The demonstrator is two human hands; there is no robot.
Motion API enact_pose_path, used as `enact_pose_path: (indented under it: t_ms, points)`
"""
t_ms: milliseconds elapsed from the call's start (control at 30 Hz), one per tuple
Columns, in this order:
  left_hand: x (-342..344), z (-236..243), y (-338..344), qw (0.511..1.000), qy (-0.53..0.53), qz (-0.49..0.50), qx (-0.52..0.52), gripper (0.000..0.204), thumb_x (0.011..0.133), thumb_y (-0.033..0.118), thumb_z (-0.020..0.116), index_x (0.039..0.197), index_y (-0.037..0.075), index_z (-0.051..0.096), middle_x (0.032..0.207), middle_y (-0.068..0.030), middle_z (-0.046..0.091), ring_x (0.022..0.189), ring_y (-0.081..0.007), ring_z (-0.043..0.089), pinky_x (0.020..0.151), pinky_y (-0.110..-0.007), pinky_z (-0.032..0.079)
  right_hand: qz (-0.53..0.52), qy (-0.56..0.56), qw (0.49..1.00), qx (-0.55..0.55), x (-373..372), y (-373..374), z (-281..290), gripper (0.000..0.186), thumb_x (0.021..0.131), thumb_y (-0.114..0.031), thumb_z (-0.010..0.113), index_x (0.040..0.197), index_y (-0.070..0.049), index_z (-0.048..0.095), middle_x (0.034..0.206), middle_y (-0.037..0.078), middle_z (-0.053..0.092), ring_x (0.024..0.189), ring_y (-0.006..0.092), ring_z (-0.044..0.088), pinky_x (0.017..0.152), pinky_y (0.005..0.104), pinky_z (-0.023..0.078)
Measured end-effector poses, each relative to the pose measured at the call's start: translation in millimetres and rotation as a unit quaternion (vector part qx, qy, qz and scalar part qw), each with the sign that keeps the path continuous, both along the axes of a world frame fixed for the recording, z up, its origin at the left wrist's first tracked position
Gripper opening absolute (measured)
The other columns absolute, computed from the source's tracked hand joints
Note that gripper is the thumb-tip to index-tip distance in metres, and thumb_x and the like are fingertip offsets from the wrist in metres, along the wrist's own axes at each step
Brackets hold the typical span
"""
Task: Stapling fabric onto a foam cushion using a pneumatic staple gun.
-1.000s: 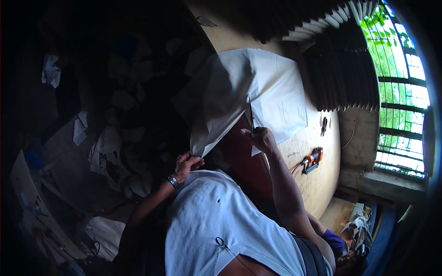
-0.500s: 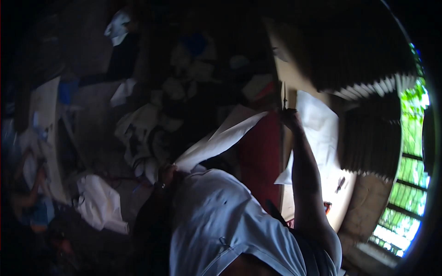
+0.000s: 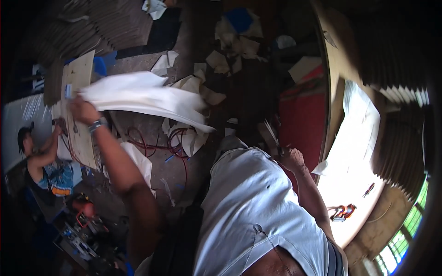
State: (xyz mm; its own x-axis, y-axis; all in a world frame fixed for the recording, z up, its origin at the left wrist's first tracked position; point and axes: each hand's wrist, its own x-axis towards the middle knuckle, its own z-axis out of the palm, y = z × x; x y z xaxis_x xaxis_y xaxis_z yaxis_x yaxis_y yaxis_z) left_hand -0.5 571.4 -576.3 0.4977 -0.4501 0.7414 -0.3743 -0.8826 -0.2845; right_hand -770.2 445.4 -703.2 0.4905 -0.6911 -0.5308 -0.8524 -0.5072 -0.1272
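Note:
My left hand (image 3: 84, 108), a watch on its wrist, is raised at the left, its fingers closed on one end of a long white sheet (image 3: 136, 92), which streams to the right, its far end blurred. My right hand (image 3: 291, 158) is closed on scissors (image 3: 271, 133) beside my body, near a dark red panel (image 3: 299, 142). On the pale work table (image 3: 336, 193) at the right lie another white sheet (image 3: 357, 124), an orange nail or staple gun (image 3: 343, 212) and a small hand tool (image 3: 368, 189).
A co-worker (image 3: 39, 165) works at a wooden board (image 3: 78, 119) at left. Scraps (image 3: 218, 62) and red hoses (image 3: 147, 147) lie on the floor (image 3: 165, 175). Tools and machinery (image 3: 87, 239) sit lower left, corrugated stacks (image 3: 400, 142) beside the barred window (image 3: 405, 234).
The white sheet in my left hand has parted from the piece on the table and swung up and left. My right hand moved down with the scissors. The view has turned left.

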Motion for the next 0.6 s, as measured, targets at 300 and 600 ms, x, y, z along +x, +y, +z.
enact_pose_path:
  t_ms: [300, 600]
  points:
    - [-91.1, -57.6, -49.8, 0.928, 0.279, -0.233, -0.079, 0.024, 0.095, 0.025, 0.066, 0.102, 0.002, 0.07, 0.104, -0.0198, 0.069, 0.096, -0.0382, 0.066, 0.087, -0.049, 0.053, -0.293, -0.182, 0.938, -0.036, -1.3, 59.2, 112.7, 0.049, 0.074, -0.04, 0.088, 0.085, -0.004, 0.057, 0.075, 0.014, 0.062, 0.071, 0.0376, 0.064, 0.063, 0.0465, 0.051]
    - [-322.9, -271.7, 0.0, 0.394, 0.677, -0.432, 0.447, 0.029, 0.089, 0.016, 0.073, 0.112, -0.001, 0.068, 0.121, -0.0236, 0.065, 0.113, -0.0413, 0.062, 0.1, -0.047, 0.05, -0.436, -0.046, 0.899, 0.004, -52.0, 178.6, 162.6, 0.064, 0.071, -0.06, 0.082, 0.101, -0.006, 0.066, 0.089, 0.011, 0.069, 0.089, 0.0332, 0.069, 0.078, 0.0432, 0.055]
